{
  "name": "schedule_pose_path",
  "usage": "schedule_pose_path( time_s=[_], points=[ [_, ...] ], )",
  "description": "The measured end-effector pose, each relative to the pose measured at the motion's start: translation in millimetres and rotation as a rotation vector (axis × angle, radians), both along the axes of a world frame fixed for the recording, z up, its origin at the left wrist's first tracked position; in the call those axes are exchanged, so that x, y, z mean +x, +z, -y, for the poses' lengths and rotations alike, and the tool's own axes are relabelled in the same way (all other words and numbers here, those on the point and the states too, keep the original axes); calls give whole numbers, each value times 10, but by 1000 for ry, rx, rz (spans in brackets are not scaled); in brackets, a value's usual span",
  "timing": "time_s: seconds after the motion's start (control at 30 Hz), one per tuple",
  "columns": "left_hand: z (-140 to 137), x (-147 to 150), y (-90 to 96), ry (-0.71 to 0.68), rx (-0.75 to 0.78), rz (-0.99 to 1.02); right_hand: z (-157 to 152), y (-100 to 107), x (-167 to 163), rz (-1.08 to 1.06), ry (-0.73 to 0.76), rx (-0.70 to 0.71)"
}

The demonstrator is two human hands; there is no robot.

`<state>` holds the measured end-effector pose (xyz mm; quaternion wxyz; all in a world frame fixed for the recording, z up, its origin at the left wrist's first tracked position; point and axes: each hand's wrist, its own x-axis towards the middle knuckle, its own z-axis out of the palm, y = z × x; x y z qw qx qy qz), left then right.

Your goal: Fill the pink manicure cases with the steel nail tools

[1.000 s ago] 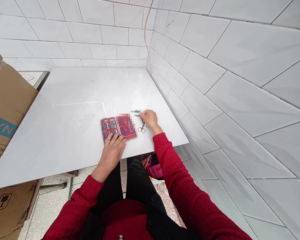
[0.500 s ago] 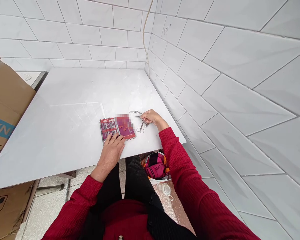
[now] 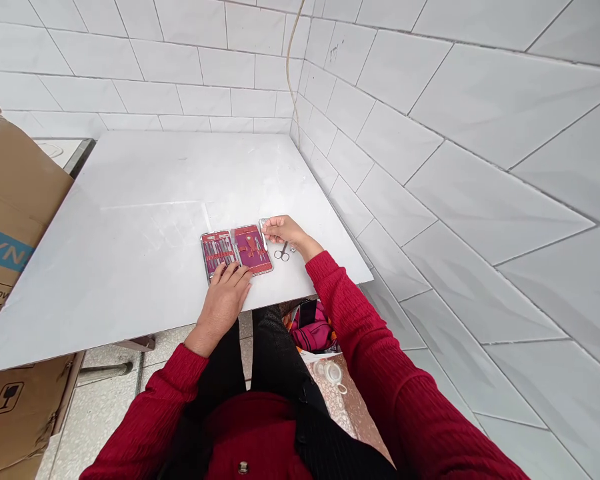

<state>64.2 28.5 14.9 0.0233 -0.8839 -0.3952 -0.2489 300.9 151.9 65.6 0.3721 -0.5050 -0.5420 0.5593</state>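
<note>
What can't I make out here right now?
Head view:
Scissors: blades hidden by the right hand.
Small metal tool: too small to identify, same hand covering part.
Open case: lower edge partly under the left hand.
Cardboard box: cut off at picture's left edge.

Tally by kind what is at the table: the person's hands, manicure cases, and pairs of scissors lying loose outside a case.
Hands: 2 (left hand, right hand)
Open manicure case: 1
Loose pair of scissors: 1
Total: 4
</note>
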Motion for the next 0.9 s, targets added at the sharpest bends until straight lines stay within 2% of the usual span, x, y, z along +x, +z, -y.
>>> schedule_pose_path(
  time_s=[0.2, 0.63, 0.9],
  points=[
    [1, 9, 10, 8, 14, -13, -115, -50, -77, 5, -34, 42],
    [9, 15, 8, 10, 25, -26, -169, -150, -34, 67, 64, 10],
    [0, 16, -6, 16, 18, -10, -229, -205, -29, 244, 33, 31]
  ],
)
